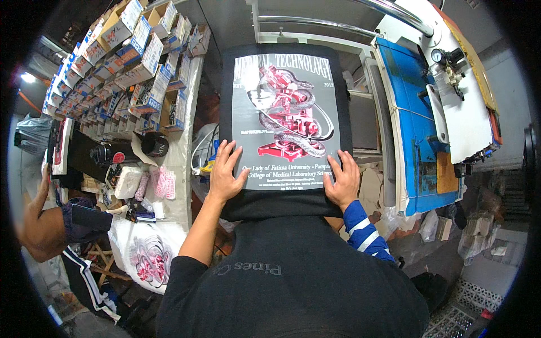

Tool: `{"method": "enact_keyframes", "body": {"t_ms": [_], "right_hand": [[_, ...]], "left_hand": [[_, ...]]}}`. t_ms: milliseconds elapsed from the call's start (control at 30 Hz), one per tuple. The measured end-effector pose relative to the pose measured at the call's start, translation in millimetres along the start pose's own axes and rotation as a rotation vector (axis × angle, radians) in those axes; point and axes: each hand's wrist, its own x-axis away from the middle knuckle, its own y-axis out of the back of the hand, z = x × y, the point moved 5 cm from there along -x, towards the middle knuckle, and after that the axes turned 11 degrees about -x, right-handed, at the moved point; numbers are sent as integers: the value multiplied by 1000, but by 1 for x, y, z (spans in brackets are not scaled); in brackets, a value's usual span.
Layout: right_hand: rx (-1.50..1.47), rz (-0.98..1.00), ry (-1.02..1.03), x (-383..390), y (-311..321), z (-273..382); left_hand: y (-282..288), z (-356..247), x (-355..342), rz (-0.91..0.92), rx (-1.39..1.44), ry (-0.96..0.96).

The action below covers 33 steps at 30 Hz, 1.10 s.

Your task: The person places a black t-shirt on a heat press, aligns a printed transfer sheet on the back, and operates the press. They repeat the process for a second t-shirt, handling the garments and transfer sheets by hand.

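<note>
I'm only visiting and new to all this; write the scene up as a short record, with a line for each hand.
Left hand: fingers spread at the left edge of the glossy print
Right hand: fingers spread at its lower right edge
Print: red and white design on grey
Underneath: black cloth
Far left: cardboard boxes, another person's arm
Right: blue panel, round gauge

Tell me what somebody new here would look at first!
Probably the big, shiny grey sheet with a red-and-pink picture, lying on black cloth in the middle. Next, their eye might jump to the bright blue panel on the right, then to the stacked cardboard boxes at the upper left.
</note>
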Motion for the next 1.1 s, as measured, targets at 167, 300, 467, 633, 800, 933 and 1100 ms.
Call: {"method": "enact_keyframes", "body": {"t_ms": [167,300,467,633,800,933,1100], "right_hand": [[-5,-9,0,2,-1,-2],[1,-5,-12,3,-3,-3],[-17,-26,6,1,-3,-4],[-2,-5,-23,4,-5,-4],[-204,-62,-82,-13,2,-29],[-641,-50,-973,-2,-2,-105],[-1316,57,-1155,34,-16,-136]], "left_hand": [[0,-1,0,-6,4,-4],[-2,1,0,2,-7,-10],[-2,2,-2,1,-16,-24],[-2,0,1,-22,-16,-8],[-13,35,-16,17,-56,-26],[-32,115,0,24,647,812],[-54,126,61,376,1101,993]]}}
